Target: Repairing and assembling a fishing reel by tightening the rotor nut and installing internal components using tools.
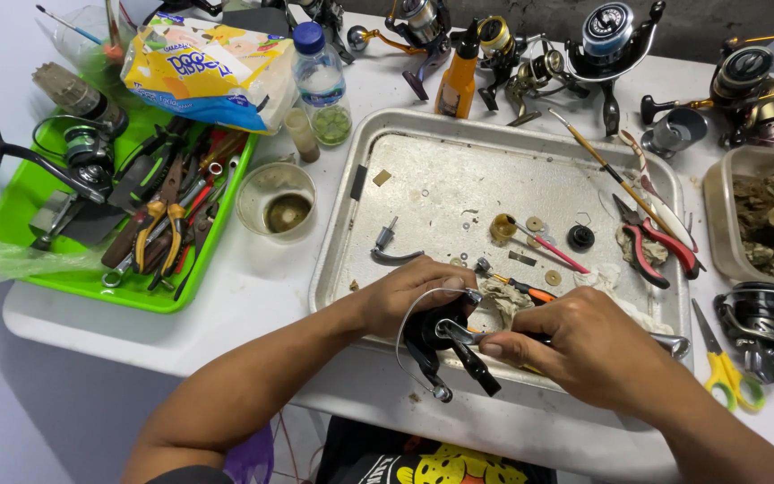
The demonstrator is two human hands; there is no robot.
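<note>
1. Left hand (pixel 409 291): mine, clenched over the top of a black fishing reel (pixel 441 336), at the near edge of the metal tray (pixel 459 166).
2. Right hand (pixel 584 345): mine, just right of the reel, fingertips pinching a slim metal tool (pixel 463 333) whose tip meets the reel body.
3. Reel: sits between both hands, wire bail looping out on its left side, black handle pointing near.
4. Tray contents: small washers, a brass part, red-handled pliers (pixel 656 246) at right.
5. Green tray (pixel 73 278), far left: pliers and hand tools.
6. Far edge: several more reels (pixel 606 40), a water bottle (pixel 322 81).
7. Yellow scissors (pixel 723 363), right.
</note>
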